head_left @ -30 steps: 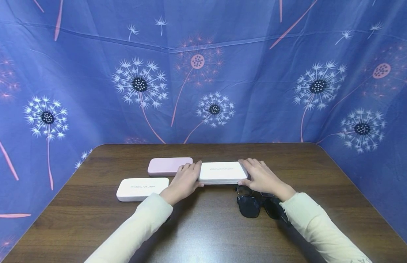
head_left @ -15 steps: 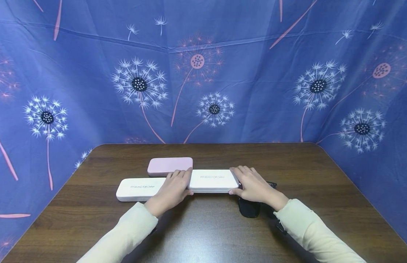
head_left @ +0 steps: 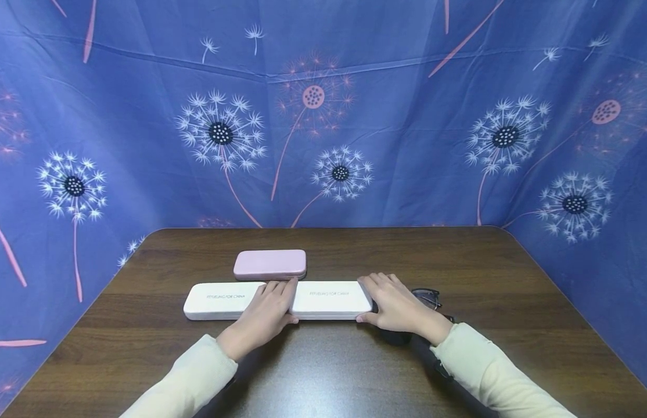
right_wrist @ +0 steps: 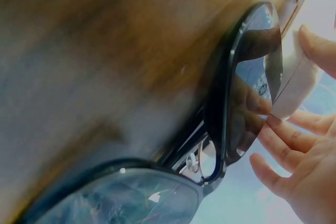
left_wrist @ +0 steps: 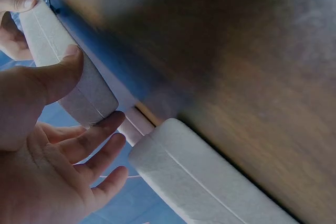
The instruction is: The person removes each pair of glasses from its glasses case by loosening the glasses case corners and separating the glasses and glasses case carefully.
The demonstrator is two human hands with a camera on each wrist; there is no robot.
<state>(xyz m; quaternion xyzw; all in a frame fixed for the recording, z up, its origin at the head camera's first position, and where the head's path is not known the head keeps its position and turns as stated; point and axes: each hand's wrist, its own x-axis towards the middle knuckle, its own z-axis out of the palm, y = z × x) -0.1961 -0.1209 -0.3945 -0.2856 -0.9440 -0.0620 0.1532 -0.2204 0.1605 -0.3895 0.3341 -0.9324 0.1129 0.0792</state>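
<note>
A white glasses case [head_left: 331, 301] with faint lettering lies lengthwise between the two hands in the head view. My left hand [head_left: 266, 313] holds its left end, thumb on the near side. At the right end, my right hand [head_left: 399, 307] grips it the same way. The left wrist view shows the left thumb pressed on the side of the case [left_wrist: 86, 85], with the other fingers spread. Another white glasses case [head_left: 219, 303] lies to the left, partly behind the left hand. Black sunglasses [right_wrist: 254, 93] sit close by the right hand, mostly hidden by it in the head view.
A pink glasses case [head_left: 269, 264] lies behind the white ones. A pair of eyeglasses [head_left: 427, 298] shows just beyond the right wrist. The brown wooden table [head_left: 323, 371] ends at the back against a blue dandelion-print cloth [head_left: 407, 116].
Both hands have moved the held white case nearer and to the left, into line with the other white case. The right hand now covers most of the sunglasses.
</note>
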